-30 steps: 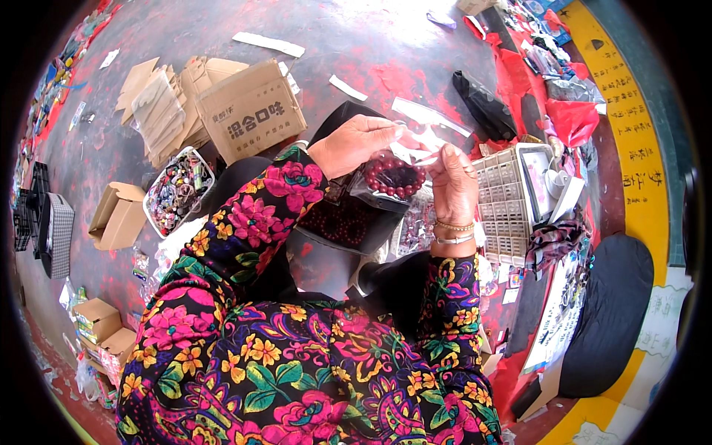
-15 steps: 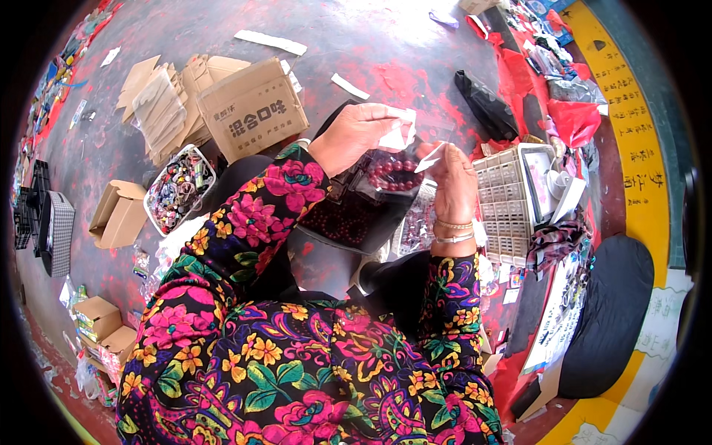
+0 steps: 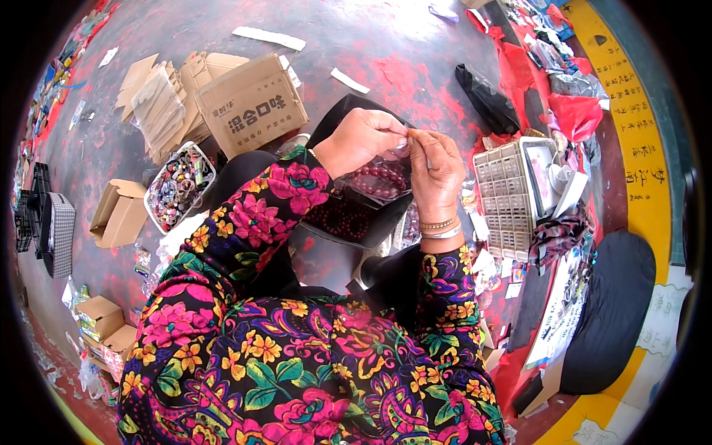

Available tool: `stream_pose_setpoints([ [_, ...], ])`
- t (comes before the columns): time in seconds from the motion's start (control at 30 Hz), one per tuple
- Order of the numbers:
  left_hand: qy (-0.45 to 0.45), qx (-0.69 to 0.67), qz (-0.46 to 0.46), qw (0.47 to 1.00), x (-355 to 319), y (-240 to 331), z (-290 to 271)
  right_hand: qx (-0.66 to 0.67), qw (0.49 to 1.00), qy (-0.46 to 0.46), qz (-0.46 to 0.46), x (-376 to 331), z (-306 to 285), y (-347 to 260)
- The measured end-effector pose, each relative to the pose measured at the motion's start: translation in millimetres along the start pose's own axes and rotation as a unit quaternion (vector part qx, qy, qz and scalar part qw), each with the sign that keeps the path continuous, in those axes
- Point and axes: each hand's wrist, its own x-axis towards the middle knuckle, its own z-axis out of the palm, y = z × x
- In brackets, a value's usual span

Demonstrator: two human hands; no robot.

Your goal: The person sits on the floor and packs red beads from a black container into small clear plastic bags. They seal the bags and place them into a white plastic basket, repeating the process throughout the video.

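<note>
Right in front of me, the fingertips of my left hand point(image 3: 360, 141) and my right hand point(image 3: 439, 169) meet in a pinch. Between them is the upper edge of a clear plastic bag point(image 3: 398, 154), mostly hidden by the fingers. Inside the bag hangs a dark red bead bracelet point(image 3: 380, 180). Beneath it, between my knees, is a black container point(image 3: 363, 241) with many dark red beads point(image 3: 340, 219) in it. Two bangles circle my right wrist.
Left of me stand a white basket of mixed small items point(image 3: 180, 187), a cardboard box point(image 3: 252, 106) by flattened cardboard, and a small open carton point(image 3: 119, 213). To the right are a white slotted crate point(image 3: 504, 196), a black bag point(image 3: 486, 99) and a long black cushion point(image 3: 612, 315).
My hands have come together at the bag's top; before, they were apart with white paper-like pieces in the fingers. Those pieces no longer show. The bracelet hangs slightly lower.
</note>
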Motion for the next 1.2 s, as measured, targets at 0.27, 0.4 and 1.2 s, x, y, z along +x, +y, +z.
stream_pose_setpoints([
  [0.27, -0.026, 0.026, 0.007, 0.999, -1.5, -1.8, 3.8, -0.154, 0.982, -0.025, -0.108, 0.1, -3.0, 7.3],
  [0.4, -0.037, 0.013, -0.055, 0.998, -1.6, -2.3, 4.8, -0.246, 0.951, -0.039, -0.185, 1.4, -3.7, 0.8],
  [1.2, -0.072, 0.084, 0.056, 0.992, -2.2, -6.4, -0.9, 0.078, 0.987, 0.018, 0.139, -3.5, -3.1, 12.5],
])
